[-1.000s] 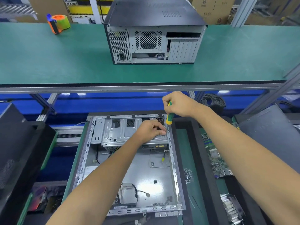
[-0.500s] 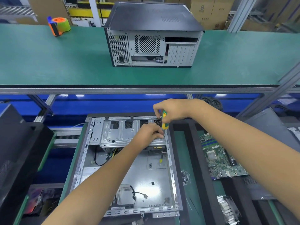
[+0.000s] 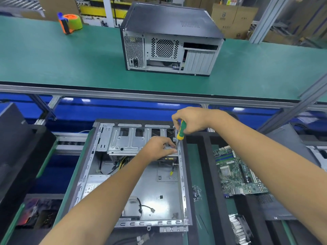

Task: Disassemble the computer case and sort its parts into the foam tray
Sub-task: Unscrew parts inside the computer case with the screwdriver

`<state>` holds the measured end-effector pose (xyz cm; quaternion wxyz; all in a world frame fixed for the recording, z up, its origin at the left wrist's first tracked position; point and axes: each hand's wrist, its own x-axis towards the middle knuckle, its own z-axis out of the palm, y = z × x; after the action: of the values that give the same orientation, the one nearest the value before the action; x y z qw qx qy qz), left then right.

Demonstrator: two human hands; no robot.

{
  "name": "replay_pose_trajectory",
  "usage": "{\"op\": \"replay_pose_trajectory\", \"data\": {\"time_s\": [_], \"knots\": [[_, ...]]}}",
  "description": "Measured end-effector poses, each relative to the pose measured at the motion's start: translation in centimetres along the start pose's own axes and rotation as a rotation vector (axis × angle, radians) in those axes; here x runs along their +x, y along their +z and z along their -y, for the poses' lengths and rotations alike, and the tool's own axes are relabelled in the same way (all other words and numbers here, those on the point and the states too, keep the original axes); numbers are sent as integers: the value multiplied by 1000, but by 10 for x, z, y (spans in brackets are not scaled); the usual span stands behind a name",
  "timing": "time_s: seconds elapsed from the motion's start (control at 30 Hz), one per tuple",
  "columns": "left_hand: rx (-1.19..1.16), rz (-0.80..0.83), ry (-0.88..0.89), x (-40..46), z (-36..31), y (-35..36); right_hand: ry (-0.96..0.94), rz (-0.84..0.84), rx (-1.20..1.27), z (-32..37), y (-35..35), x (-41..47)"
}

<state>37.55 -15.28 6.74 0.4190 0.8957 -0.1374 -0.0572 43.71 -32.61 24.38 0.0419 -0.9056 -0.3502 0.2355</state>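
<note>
An open computer case lies flat below me, its metal drive cage at the far end. My right hand grips a green and yellow screwdriver, held upright with its tip at the cage's right edge. My left hand rests on the cage's right end, its fingertips pinched at the screwdriver's tip; I cannot tell if they hold a screw. To the right stands the black foam tray, with a green motherboard in one compartment and a finned heatsink nearer me.
A closed black computer case stands on the green upper shelf, with an orange tape dispenser at its far left. Small screws lie in a narrow tray slot. A black case panel leans at left.
My right hand has dropped and tilted the screwdriver toward the cage's right edge. My left hand has stayed on the cage, its fingers closing in at the tip.
</note>
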Motion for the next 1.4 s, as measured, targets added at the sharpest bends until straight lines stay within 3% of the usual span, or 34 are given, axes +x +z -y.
{"op": "replay_pose_trajectory", "data": {"time_s": [0.13, 0.37, 0.47, 0.57, 0.63, 0.73, 0.8, 0.87, 1.07, 1.4], "knots": [[19, 7, -28, 0, -3, 0, 75, -122, 235, -6, 9, -2], [46, 29, -57, 1, -2, -1, 205, -306, 319, 6, 19, -2], [35, 37, -57, 3, 1, 0, 297, -324, 182, 22, 22, 1], [19, 13, -40, 3, 2, 0, 396, -234, -152, 35, 17, 9], [18, 12, -43, 3, 3, 1, 376, -155, -174, 37, 12, 12], [-2, 20, -43, 3, 4, 0, 284, -30, -94, 34, 4, 8], [-33, 26, -35, 3, 3, -2, 249, 5, 103, 32, 7, 3], [-118, 14, -41, 2, 5, -3, 222, -47, 283, 31, 16, 0], [-231, -123, -137, 3, 0, -6, 314, -134, 477, 25, 26, -7], [22, 52, -71, 26, -9, -15, 428, -219, 595, 30, 27, -12]]}}
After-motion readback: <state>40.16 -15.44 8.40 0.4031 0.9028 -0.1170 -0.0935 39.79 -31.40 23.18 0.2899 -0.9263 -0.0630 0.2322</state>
